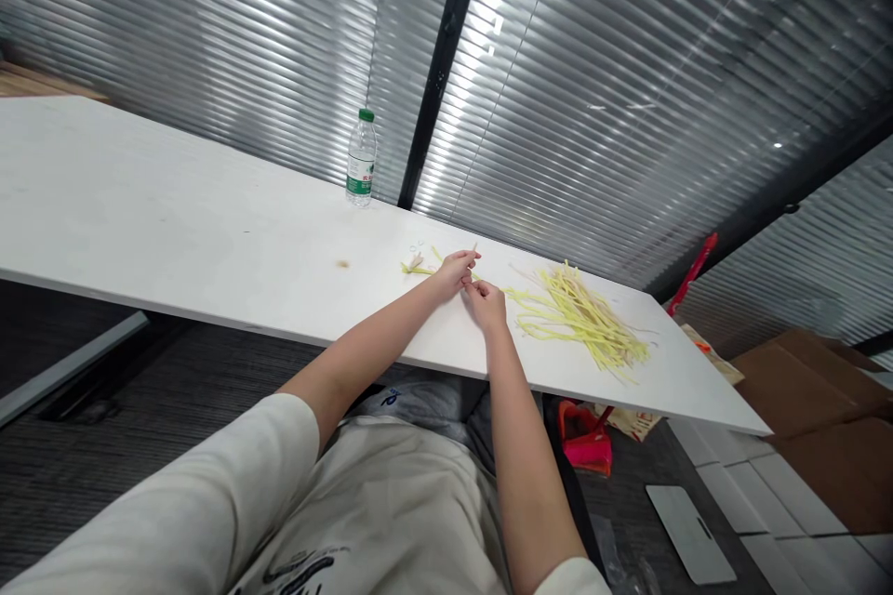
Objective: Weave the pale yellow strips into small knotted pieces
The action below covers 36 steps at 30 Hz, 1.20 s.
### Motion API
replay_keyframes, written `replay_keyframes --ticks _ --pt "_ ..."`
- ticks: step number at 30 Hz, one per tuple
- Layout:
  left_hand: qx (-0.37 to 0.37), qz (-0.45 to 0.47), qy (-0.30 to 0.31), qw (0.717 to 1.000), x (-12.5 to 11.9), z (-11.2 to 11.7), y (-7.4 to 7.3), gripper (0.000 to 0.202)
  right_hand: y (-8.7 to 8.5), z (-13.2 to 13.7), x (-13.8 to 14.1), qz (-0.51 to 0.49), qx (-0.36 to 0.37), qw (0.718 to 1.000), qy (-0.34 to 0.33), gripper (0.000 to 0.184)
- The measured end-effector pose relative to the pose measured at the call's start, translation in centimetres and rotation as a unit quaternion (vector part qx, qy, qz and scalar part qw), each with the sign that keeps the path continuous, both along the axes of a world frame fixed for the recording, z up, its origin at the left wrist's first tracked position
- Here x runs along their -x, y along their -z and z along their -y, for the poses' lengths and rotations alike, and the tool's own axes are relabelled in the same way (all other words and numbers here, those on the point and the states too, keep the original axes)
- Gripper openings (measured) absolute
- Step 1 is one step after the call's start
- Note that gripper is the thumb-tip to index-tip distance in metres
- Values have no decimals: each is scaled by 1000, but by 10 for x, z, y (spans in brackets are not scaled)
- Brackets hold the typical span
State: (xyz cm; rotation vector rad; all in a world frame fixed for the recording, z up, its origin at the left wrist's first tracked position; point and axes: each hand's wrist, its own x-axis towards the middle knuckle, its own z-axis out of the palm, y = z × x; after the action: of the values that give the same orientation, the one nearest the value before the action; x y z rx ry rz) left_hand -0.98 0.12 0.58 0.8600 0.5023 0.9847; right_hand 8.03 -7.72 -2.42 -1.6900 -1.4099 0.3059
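My left hand [455, 270] and my right hand [485, 302] meet over the white table [174, 214], fingers pinched together. Between them they hold a thin pale yellow-green strip [475, 249] whose end sticks up past my left fingers. A small finished-looking bunch of the same strips [417, 266] lies just left of my left hand. A loose pile of several long yellow-green strips [579, 316] lies to the right of my right hand.
A plastic water bottle with a green cap [361, 158] stands at the table's far edge by the window blinds. Cardboard boxes [816, 390] sit on the floor at right, a red item [586, 437] under the table edge.
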Motion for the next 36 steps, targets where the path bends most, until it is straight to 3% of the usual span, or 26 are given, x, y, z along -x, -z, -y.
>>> replay_keyframes --ticks 21,36 --pt "0 -10 -2 1000 -5 -6 7 11 2 0 -2 2 0 1000 -8 37" --pt "16 -20 -9 1000 -4 -3 3 10 1 0 -1 -2 1 1000 -16 39"
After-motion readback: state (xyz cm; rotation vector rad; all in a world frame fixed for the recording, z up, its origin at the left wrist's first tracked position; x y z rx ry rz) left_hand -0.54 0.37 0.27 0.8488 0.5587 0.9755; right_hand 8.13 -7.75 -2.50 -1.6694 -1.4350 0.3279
